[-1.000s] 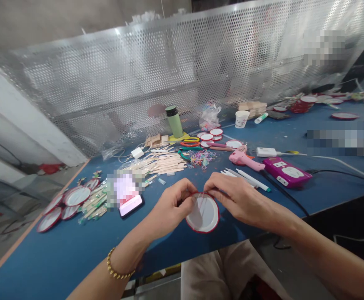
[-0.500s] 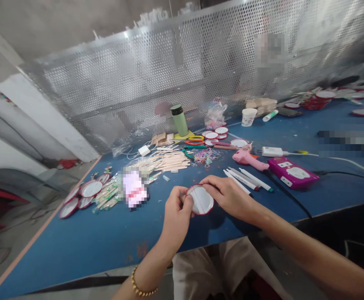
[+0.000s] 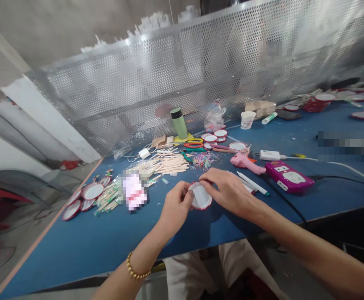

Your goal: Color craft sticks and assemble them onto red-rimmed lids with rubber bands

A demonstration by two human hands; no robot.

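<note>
Between my hands is a round white disc with a red rim [image 3: 201, 199], held just over the table. My left hand [image 3: 176, 205] pinches its left edge between thumb and fingers. At the upper right edge, my right hand [image 3: 227, 188] grips the rim, its fingers bent over the top and partly hiding it. White marker pens [image 3: 253, 183] lie beyond my right hand, which covers part of them. A small pale cap [image 3: 165, 181] lies on the blue table [image 3: 132, 237] past my left hand.
Wooden sticks [image 3: 172, 162] and coloured rubber bands [image 3: 204, 159] lie farther back. A pink glue gun [image 3: 247, 162] and a purple power strip [image 3: 290, 176] with cables are at the right. More red-rimmed discs [image 3: 93, 191] are piled left. A green bottle [image 3: 178, 125] stands near the mesh screen [image 3: 122, 91].
The disc and both hands have shifted slightly up in the view. My right hand has moved a little left and covers more of the marker pens.
</note>
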